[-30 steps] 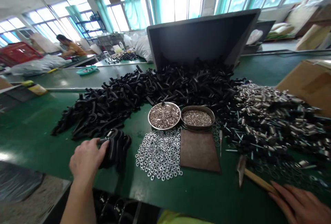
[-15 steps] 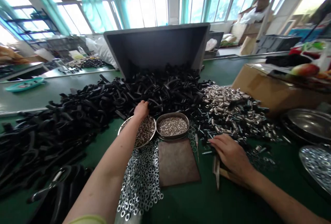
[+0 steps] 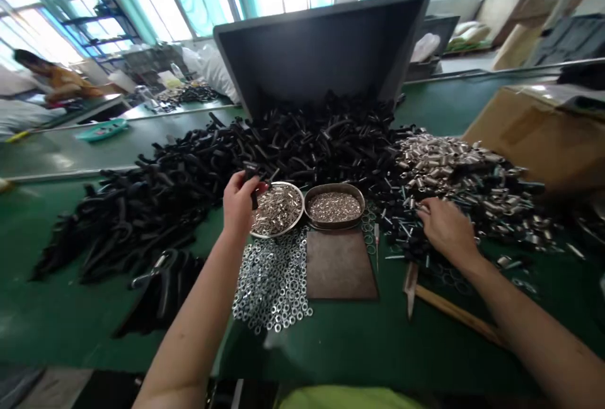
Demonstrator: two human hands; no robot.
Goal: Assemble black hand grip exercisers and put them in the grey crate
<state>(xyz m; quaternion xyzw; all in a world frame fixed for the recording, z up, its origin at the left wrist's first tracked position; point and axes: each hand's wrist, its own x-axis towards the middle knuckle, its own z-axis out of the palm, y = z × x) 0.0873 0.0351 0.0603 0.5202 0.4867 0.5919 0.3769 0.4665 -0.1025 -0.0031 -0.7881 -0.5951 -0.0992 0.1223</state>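
Note:
My left hand is closed on a black plastic part, held up at the left rim of a round dish of small metal pins. My right hand has its fingers pinched together at the edge of a heap of silvery metal sleeves, with bolts and small black pieces around. What its fingertips grip, if anything, is too small to make out. Below that hand lies a hammer with a wooden handle, partly under my forearm.
A large heap of black curved parts spills from a tipped grey bin. An oval tin of tiny metal pieces, loose nuts, a brown plate and a thin screwdriver lie nearer. A cardboard box stands right; a person sits far left.
My left hand has lifted from the heap by the dish, now with a black part in it. My right hand has reached further into the bolts and sleeves. The camera view has shifted.

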